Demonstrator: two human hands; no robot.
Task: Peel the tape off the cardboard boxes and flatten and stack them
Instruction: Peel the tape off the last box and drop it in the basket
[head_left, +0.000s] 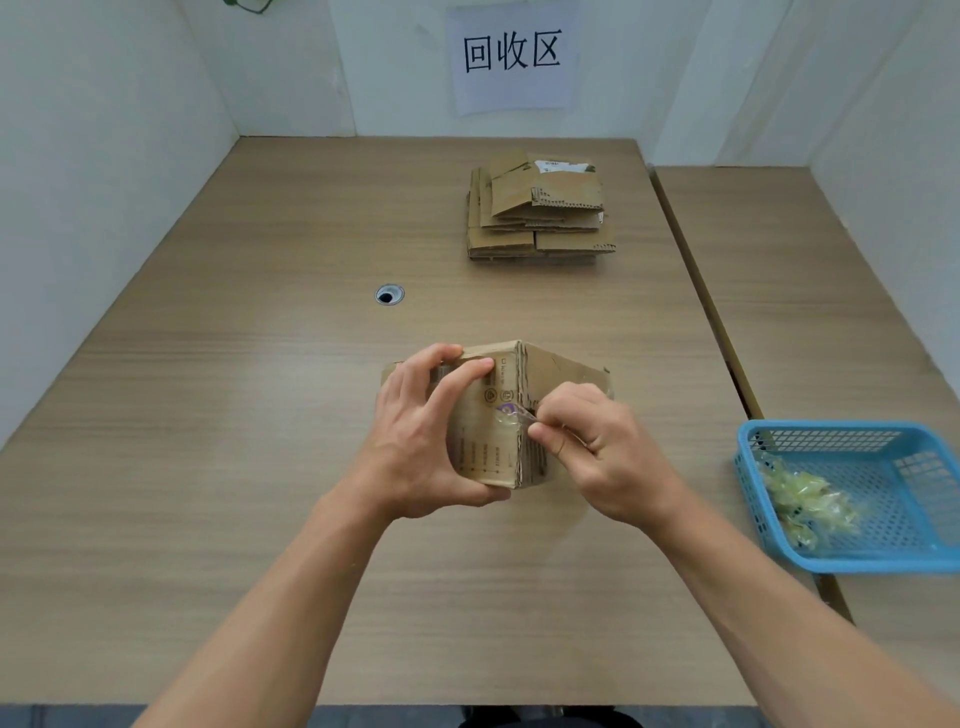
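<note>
A small brown cardboard box (488, 447) with printed markings is held above the table's near middle, one corner edge turned toward me. My left hand (421, 436) grips its left side, fingers across the top. My right hand (597, 452) pinches a strip of clear tape (511, 415) at the box's corner edge, thumb and forefinger closed on it. A stack of flattened cardboard boxes (540, 213) lies at the far right of the table.
A blue plastic basket (852, 564) holding crumpled clear tape sits on the adjoining table at the right. A round cable hole (388, 295) is in the wooden tabletop (234, 415). White walls close in the back and left; a paper sign (511, 57) hangs behind.
</note>
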